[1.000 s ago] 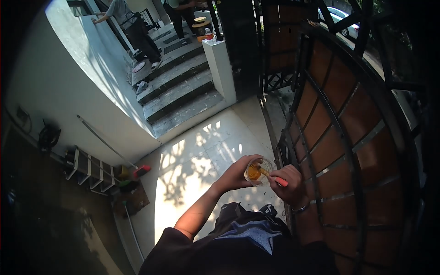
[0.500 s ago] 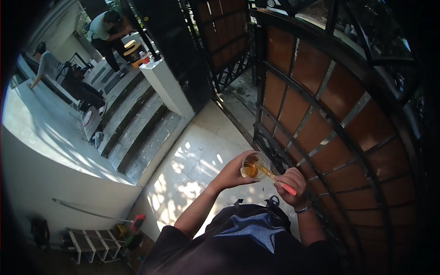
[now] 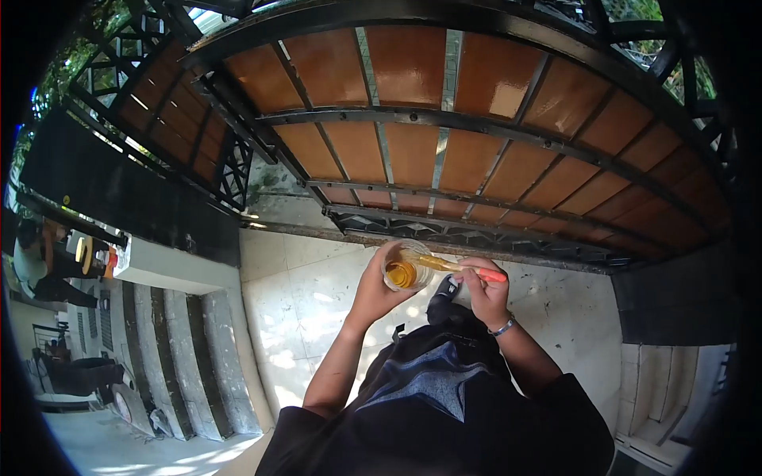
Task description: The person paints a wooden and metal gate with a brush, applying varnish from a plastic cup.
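Note:
My left hand (image 3: 371,292) is wrapped around a clear plastic cup (image 3: 421,280). Amber-brown liquid (image 3: 402,274) lies at the bottom of the cup. In my right hand (image 3: 486,292) I grip a paintbrush (image 3: 444,265) by its handle, whose end is red-orange. The brush's bristles point left, into the mouth of the cup. Both hands are held in front of my dark shirt, close together. Ahead of them stands a gate of brown wooden panels (image 3: 405,70) in a black metal frame.
Pale floor tiles (image 3: 294,309) lie below, with my shoe (image 3: 447,287) on them. Concrete steps (image 3: 194,357) rise at the left beside a white ledge (image 3: 171,262). A person (image 3: 36,262) bends over things there. More steps (image 3: 663,381) are at the right.
My view has turned right, so the gate now spans the top and the steps sit at far left. The cup and brush stay in my hands, with the brush still at the cup.

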The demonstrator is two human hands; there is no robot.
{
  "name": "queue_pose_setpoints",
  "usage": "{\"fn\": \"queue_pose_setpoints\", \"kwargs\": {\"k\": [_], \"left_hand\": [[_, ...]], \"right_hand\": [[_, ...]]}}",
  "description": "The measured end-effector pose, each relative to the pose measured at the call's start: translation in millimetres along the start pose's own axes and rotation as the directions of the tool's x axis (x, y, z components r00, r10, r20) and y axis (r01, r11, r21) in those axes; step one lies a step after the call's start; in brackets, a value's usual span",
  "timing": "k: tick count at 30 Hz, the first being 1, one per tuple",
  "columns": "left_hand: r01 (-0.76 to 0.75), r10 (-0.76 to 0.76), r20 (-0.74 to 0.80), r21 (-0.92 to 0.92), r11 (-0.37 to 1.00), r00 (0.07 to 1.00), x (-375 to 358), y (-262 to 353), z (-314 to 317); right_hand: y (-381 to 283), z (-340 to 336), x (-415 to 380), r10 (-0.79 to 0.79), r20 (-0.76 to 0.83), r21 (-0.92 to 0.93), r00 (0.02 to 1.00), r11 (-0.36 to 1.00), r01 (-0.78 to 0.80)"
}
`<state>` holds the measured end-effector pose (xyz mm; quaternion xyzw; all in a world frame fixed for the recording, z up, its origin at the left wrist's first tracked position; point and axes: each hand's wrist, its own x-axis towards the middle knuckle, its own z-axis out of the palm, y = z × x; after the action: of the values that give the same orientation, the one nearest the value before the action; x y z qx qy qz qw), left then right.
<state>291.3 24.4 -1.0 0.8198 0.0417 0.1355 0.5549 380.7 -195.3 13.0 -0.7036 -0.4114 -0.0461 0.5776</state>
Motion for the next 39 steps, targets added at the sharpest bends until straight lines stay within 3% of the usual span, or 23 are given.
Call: {"fn": "queue_pose_setpoints", "kwargs": {"k": [1, 2, 3, 4, 6, 8, 10, 12, 13, 14, 18, 19, 21, 22, 23, 24, 25, 26, 28, 30, 32, 37, 39], "left_hand": [[0.018, -0.017, 0.014, -0.069, 0.997, 1.0, 12.9, 3.7, 5.5], [0.004, -0.001, 0.037, -0.075, 0.997, 0.999, 27.0, 4.1, 10.6], [-0.043, 0.047, 0.037, -0.106, 0.993, 0.998, 41.3, 3.7, 18.0], [-0.094, 0.102, 0.048, -0.155, 0.983, 0.994, 67.9, 3.9, 36.4], [-0.106, 0.122, 0.069, -0.203, 0.973, 0.99, 96.7, 8.2, 55.4], [-0.124, 0.139, 0.05, -0.237, 0.964, 0.989, 126.6, 9.5, 74.0], [-0.129, 0.143, 0.029, -0.271, 0.954, 0.989, 155.8, 9.1, 97.6], [-0.152, 0.157, -0.002, -0.27, 0.951, 0.988, 181.0, 9.4, 116.3], [-0.092, 0.091, -0.021, -0.4, 0.912, 0.996, 193.4, 13.1, 125.0], [-0.094, 0.095, -0.017, -0.394, 0.914, 0.995, 206.5, 9.7, 133.3], [-0.168, 0.149, -0.091, -0.25, 0.954, 0.985, 248.6, 6.2, 144.5], [-0.176, 0.161, -0.081, -0.242, 0.954, 0.984, 254.0, 5.4, 144.5], [-0.163, 0.159, -0.036, -0.277, 0.947, 0.987, 262.7, 13.7, 141.4], [-0.163, 0.163, -0.022, -0.277, 0.947, 0.986, 265.7, 14.5, 140.4], [-0.157, 0.163, -0.006, -0.296, 0.942, 0.987, 267.6, 14.2, 139.6], [-0.149, 0.161, 0.011, -0.317, 0.937, 0.987, 267.4, 13.5, 139.0], [-0.129, 0.153, 0.021, -0.427, 0.895, 0.988, 268.0, 8.1, 140.2], [-0.093, 0.124, 0.049, -0.417, 0.904, 0.991, 266.3, 4.3, 137.5], [-0.087, 0.143, 0.105, -0.419, 0.904, 0.984, 264.8, 11.6, 128.3], [-0.102, 0.155, 0.12, -0.366, 0.925, 0.98, 262.9, 7.1, 121.7], [-0.126, 0.175, 0.139, -0.305, 0.944, 0.975, 264.1, 4.2, 117.5], [-0.08, 0.123, 0.104, -0.35, 0.933, 0.987, 257.8, -10.2, 116.5], [-0.068, 0.094, 0.065, -0.323, 0.944, 0.993, 254.5, -12.3, 110.0]], "right_hand": [[2.8, 2.7, -3.4, 0.256, -0.171, 0.284, 0.951, 0.937, -0.201], [7.0, 4.7, -2.7, 0.518, -0.256, 0.574, 0.816, 0.761, -0.303], [11.6, 3.7, 0.8, 0.573, -0.323, 0.645, 0.753, 0.716, -0.267], [24.1, -9.2, 7.9, 0.568, -0.365, 0.622, 0.738, 0.739, -0.261], [42.7, -22.5, 17.5, 0.672, -0.384, 0.827, 0.633, 0.555, -0.089], [64.6, -42.4, 30.5, 0.69, -0.389, 0.834, 0.61, 0.545, -0.085], [84.9, -60.0, 44.8, 0.753, -0.311, 0.923, 0.58, 0.385, -0.006], [102.5, -80.9, 57.3, 0.752, -0.32, 0.922, 0.577, 0.386, 0.008], [112.1, -93.1, 63.2, 0.733, -0.36, 0.913, 0.577, 0.405, 0.055], [120.4, -104.7, 71.1, 0.713, -0.399, 0.901, 0.576, 0.422, 0.101], [154.0, -167.5, 106.7, 0.398, -0.631, 0.603, 0.667, 0.792, 0.098], [158.6, -183.0, 114.7, 0.391, -0.638, 0.599, 0.663, 0.794, 0.108], [157.9, -211.8, 128.3, 0.086, -0.595, 0.148, 0.799, 0.989, 0.003], [151.6, -223.8, 138.4, 0.088, -0.606, 0.144, 0.791, 0.99, 0.001], [141.7, -237.4, 149.9, -0.121, -0.512, -0.188, 0.85, 0.982, 0.027], [133.5, -249.4, 158.6, -0.281, -0.347, -0.495, 0.895, 0.865, 0.08], [130.2, -259.9, 167.8, -0.341, -0.297, -0.572, 0.892, 0.811, 0.119], [118.4, -266.5, 175.0, -0.344, -0.298, -0.582, 0.89, 0.805, 0.116], [96.7, -273.6, 190.0, -0.579, -0.076, -0.755, 0.812, 0.566, 0.333], [97.8, -272.4, 185.1, -0.62, -0.049, -0.765, 0.783, 0.528, 0.37], [109.8, -265.8, 176.8, -0.67, 0.066, -0.815, 0.74, 0.392, 0.428], [152.1, -246.0, 150.9, -0.423, 0.104, -0.73, 0.9, 0.583, 0.358], [149.5, -243.7, 141.6, -0.382, 0.117, -0.712, 0.917, 0.611, 0.345]]}}
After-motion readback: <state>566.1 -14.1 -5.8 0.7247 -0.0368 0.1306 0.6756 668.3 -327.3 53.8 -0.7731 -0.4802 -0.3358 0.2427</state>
